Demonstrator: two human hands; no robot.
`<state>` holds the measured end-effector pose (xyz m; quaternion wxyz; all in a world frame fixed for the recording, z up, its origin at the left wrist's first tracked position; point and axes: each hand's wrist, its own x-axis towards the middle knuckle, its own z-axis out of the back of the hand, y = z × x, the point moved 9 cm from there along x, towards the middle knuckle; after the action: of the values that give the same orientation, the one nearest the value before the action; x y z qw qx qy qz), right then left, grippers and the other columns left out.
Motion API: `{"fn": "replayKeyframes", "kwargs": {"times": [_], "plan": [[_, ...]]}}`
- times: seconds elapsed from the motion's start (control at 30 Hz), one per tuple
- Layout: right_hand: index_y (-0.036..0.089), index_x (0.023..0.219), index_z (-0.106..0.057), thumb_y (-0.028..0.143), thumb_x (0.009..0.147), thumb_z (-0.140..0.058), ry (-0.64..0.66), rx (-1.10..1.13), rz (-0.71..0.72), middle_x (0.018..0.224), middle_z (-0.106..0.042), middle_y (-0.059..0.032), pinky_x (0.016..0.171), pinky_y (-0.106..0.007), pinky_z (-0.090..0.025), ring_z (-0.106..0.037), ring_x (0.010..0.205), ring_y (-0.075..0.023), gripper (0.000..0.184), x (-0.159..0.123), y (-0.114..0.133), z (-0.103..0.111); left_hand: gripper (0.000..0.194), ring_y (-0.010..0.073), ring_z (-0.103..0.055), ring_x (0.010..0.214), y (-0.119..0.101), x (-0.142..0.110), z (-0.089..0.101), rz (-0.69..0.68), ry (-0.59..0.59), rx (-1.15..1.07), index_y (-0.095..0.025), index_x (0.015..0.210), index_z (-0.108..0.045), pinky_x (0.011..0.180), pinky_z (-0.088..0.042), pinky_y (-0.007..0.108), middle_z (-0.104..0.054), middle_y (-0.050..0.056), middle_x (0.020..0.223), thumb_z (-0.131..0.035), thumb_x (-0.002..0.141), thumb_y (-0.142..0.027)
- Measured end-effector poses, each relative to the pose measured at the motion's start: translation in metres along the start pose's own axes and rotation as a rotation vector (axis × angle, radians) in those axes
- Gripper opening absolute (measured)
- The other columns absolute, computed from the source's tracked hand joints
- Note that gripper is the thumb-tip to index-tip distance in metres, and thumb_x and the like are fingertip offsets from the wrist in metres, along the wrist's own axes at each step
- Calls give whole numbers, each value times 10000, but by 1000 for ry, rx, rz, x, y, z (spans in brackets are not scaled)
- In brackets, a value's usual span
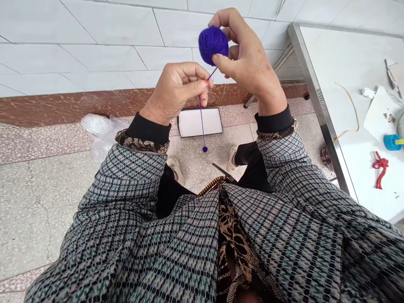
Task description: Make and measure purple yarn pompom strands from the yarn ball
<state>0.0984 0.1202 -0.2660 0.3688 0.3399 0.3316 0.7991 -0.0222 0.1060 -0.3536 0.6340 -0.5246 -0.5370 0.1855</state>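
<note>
A ball of purple yarn (213, 45) is gripped by my right hand (244, 54), thumb at its lower edge and fingers at its upper right side. From the ball a strand of purple yarn (202, 120) runs down to my left hand (186, 86). The thumb and fingers of that hand pinch the strand just below and left of the ball. Below the pinch the strand hangs straight down. At its lower end shows a small round purple piece (205, 149), above the floor or on it; I cannot tell which.
A shallow white tray with a dark rim (217, 134) lies on the floor near the wall. Clear plastic wrapping (109, 132) is at the left. Scissors (224, 172) show at my lap. The white table (347, 54) on the right bears a red knotted cord (380, 168) and a yellow cord (356, 111).
</note>
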Motion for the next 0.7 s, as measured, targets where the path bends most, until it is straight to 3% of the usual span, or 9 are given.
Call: {"fn": "replayKeyframes", "kwargs": {"times": [0.13,0.27,0.47,0.6,0.7], "plan": [[279,1108,-582,58,734,-640,18,-114,75,1249,-684,-27,769,-246,-574,-656,1097,-185,439,4,-1,-2,275,106,-560,482,-6,2,-5,-33,22,-36,-200,912,-761,453,-420,294,-635,-51,618,-924,896,-421],[196,1183,-586,-122,742,-569,48,-184,49,1315,-687,-26,839,-204,-530,-629,1119,-135,545,2,1,-7,335,109,-555,460,-4,3,-6,-25,-14,-35,-196,875,-753,422,-406,297,-597,-47,585,-950,865,-466],[132,1233,-587,-259,736,-460,67,-183,33,1282,-652,-11,757,-178,-416,-552,1027,-72,645,0,5,-11,376,74,-555,448,-5,4,-8,-127,23,-29,-194,909,-767,386,-420,271,-624,-54,627,-955,879,-518],[102,1264,-597,-266,737,-434,54,-155,59,1253,-648,-27,732,-190,-402,-529,977,-75,663,2,2,-11,327,76,-584,454,-6,3,-5,-121,-16,-52,-189,908,-811,396,-447,264,-687,-43,665,-975,865,-470],[123,1277,-609,-264,748,-465,48,-203,36,1276,-655,-6,717,-163,-411,-554,981,-60,671,5,-4,-11,308,72,-584,453,-7,3,-7,-132,25,-25,-205,943,-820,387,-427,254,-667,-63,624,-957,888,-475]]}}
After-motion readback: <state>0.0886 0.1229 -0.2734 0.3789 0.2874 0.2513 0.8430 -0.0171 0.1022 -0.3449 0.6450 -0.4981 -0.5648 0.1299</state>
